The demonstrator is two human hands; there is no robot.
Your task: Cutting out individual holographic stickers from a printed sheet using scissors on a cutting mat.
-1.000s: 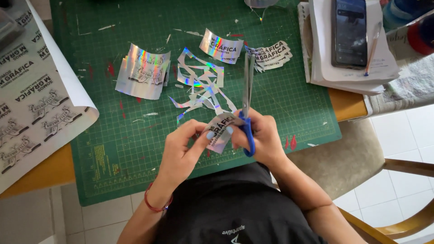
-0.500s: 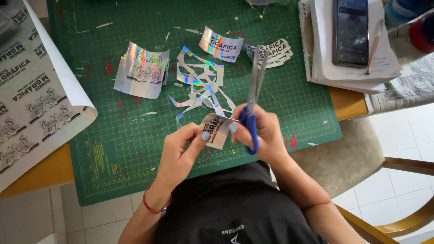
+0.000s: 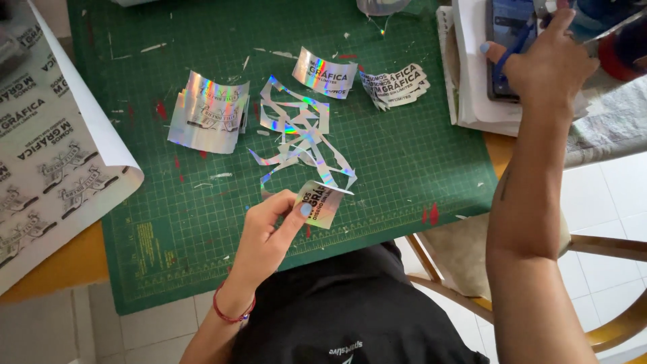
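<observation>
The left hand [image 3: 269,232] pinches a cut holographic sticker [image 3: 318,202] at lower centre, freeing the right hand [image 3: 549,64], fingers closed around blue-handled scissors [image 3: 512,50], to reach the phone [image 3: 509,40] at upper right.

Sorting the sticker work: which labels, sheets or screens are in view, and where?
Cut holographic sticker: left hand, shiny rectangle.
Sticker stack: mat's left, iridescent.
Two cut stickers: mat's top, silver.
Printed sheet: far left, white.
Phone: top right, dark, under right hand.
</observation>
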